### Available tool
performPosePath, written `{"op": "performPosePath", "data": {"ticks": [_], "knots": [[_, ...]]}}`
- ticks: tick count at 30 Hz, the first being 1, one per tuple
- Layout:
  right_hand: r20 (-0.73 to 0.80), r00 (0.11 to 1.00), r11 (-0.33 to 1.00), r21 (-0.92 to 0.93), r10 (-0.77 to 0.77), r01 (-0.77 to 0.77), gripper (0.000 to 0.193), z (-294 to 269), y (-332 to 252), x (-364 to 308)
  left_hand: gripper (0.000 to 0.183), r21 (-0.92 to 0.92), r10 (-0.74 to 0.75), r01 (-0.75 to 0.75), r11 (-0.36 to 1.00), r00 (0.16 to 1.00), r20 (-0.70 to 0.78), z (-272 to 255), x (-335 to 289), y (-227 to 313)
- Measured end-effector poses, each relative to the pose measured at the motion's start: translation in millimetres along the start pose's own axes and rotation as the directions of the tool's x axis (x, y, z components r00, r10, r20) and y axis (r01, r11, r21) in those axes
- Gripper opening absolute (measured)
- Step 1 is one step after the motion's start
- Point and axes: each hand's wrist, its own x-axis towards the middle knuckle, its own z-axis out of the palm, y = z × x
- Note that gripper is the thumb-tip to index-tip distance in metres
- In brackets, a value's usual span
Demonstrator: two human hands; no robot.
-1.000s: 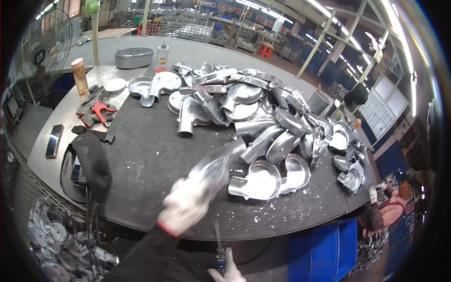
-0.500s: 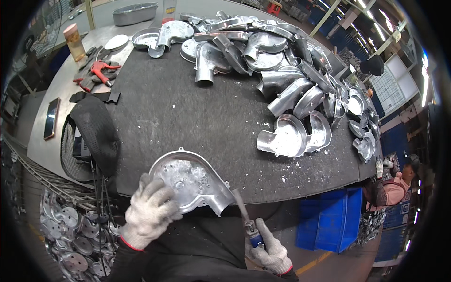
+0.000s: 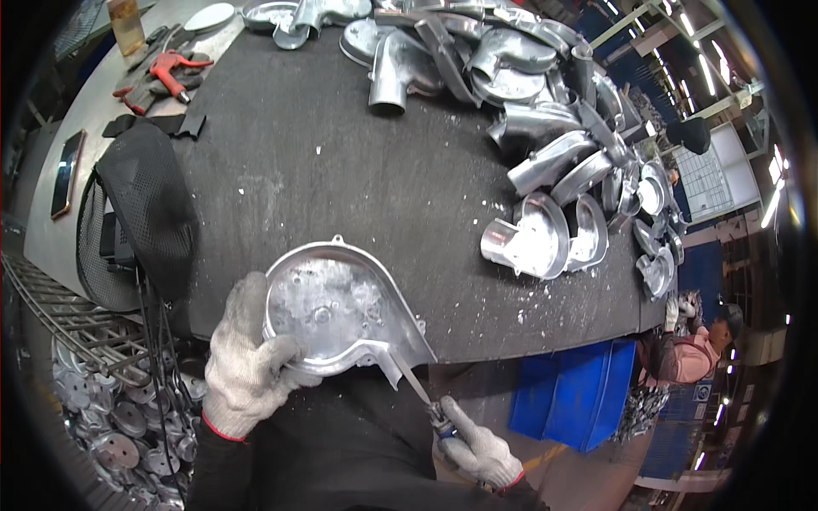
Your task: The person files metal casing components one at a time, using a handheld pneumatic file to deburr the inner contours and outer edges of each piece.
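Note:
A silvery cast-metal blower housing (image 3: 328, 294), a round shallow shell with a short spout, lies open side up at the mat's near edge. My left hand (image 3: 243, 366), in a white knit glove with a red cuff, is closed round its left rim, thumb over the inner edge. My right hand (image 3: 481, 447), gloved alike, wraps round a handheld tool with a long thin grey arm (image 3: 415, 381) and a partly hidden blue body; it looks like a narrow belt sander. The arm's tip is at the housing's spout; whether it touches, I cannot tell.
Similar housings (image 3: 511, 51) are heaped along the mat's far and right sides. A blue bin (image 3: 573, 396) stands below the right edge. At left are a mesh-covered black object (image 3: 145, 213), a phone (image 3: 68, 175) and a red-handled tool (image 3: 173, 75). A person (image 3: 690, 358) sits at far right.
My left hand has shifted from lying over the rim to gripping the housing's side. The tool's arm has moved from the spout's outer right side to its near end. The view has tilted down.

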Motion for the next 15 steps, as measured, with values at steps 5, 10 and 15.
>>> {"op": "performPosePath", "data": {"ticks": [5, 10, 15], "knots": [[-0.069, 0.974, 0.939, -0.289, -0.215, 0.187, 0.077, 4.1, 36.8, -3.0, 0.052, 0.027, -0.005, 0.004, 1.0, 1.0, 0.028, 0.6, -5.4, 1.0], [-0.027, 0.97, 0.954, -0.188, -0.241, 0.232, 0.076, -1.0, 21.7, 0.9, 0.051, 0.061, 0.0, -0.002, 0.998, 0.999, 0.033, -1.1, -9.2, 0.1], [-0.028, 0.998, 0.992, -0.115, -0.05, 0.046, 0.076, -0.6, 9.9, -8.7, 0.049, 0.012, -0.014, 0.014, 1.0, 1.0, 0.01, -0.5, -8.3, 2.7]]}}
